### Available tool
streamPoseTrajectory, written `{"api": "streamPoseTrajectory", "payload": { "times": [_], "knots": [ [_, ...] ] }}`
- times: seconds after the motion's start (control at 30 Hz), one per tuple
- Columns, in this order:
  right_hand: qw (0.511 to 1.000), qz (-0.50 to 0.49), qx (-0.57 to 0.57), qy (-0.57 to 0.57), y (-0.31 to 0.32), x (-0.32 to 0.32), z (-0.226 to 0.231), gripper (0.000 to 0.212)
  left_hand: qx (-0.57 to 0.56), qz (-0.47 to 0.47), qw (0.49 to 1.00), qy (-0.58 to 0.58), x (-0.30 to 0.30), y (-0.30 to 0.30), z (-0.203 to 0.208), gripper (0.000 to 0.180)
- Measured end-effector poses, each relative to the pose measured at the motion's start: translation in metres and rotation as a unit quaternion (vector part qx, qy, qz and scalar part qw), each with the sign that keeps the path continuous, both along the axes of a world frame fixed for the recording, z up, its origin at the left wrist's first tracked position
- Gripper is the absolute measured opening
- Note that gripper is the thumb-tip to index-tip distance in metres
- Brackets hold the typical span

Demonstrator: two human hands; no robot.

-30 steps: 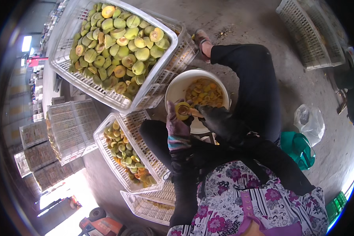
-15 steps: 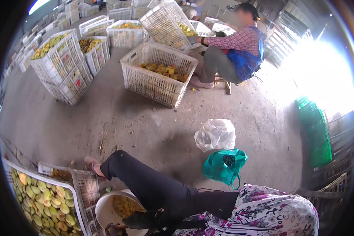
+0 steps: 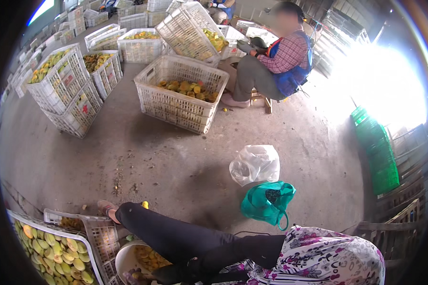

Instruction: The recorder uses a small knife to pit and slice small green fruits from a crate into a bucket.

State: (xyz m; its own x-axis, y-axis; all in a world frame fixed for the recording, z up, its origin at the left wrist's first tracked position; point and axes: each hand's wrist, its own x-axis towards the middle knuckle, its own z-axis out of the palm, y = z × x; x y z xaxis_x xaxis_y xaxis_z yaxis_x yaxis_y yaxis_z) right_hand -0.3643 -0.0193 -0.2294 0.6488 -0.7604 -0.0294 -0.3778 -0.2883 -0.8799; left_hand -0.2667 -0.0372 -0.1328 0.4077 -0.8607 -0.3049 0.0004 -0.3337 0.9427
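My right hand, dark-gloved under a black sleeve, is low over the white bucket that holds yellow-orange fruit pieces. Its fingers blend into the dark and cannot be made out. Beside it, at the lower edge, curled fingers of my left hand show partly over the bucket; what they hold is hidden. Left of the bucket stands a white crate heaped with green-yellow mangoes. A small yellow piece shows just past my knee; whether it is in the air or on the floor, I cannot tell.
A smaller crate adjoins the bucket. Ahead are a large white crate of cut fruit, stacked crates and a seated co-worker. On the floor lie a clear plastic bag and a teal bag. Green crates stand right.
My knee and the bucket sit lower in view, and the yellow piece beside the knee now shows. My hands are lower too. The co-worker's hands have drawn back from the tilted crate.
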Motion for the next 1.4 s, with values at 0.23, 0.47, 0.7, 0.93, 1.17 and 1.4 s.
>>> {"api": "streamPoseTrajectory", "payload": {
  "times": [0.23,0.47,0.7,0.93,1.17,1.4],
  "knots": [
    [0.992,0.081,0.043,-0.084,-0.003,0.008,0.017,0.021,-0.001,-0.004,0.997,-0.079,0.026,0.015,-0.004,0.015],
    [0.923,0.23,-0.152,-0.27,-0.03,-0.022,0.039,0.021,-0.028,-0.179,0.945,-0.274,0.037,0.018,-0.016,0.014],
    [0.727,0.211,0.652,-0.039,-0.035,-0.009,0.088,0.021,-0.09,0.142,0.982,0.084,0.028,0.038,0.0,0.04],
    [0.893,0.259,0.359,-0.074,-0.016,-0.001,0.082,0.019,0.03,0.213,0.937,0.277,0.034,0.028,-0.004,0.037],
    [0.989,0.066,0.118,0.064,0.006,0.01,0.068,0.045,0.032,0.199,0.939,0.278,0.038,0.024,-0.017,0.03],
    [0.988,0.034,-0.088,0.124,0.022,0.025,0.034,0.044,0.062,0.324,0.891,0.311,0.049,0.023,-0.046,0.03]
  ]
}}
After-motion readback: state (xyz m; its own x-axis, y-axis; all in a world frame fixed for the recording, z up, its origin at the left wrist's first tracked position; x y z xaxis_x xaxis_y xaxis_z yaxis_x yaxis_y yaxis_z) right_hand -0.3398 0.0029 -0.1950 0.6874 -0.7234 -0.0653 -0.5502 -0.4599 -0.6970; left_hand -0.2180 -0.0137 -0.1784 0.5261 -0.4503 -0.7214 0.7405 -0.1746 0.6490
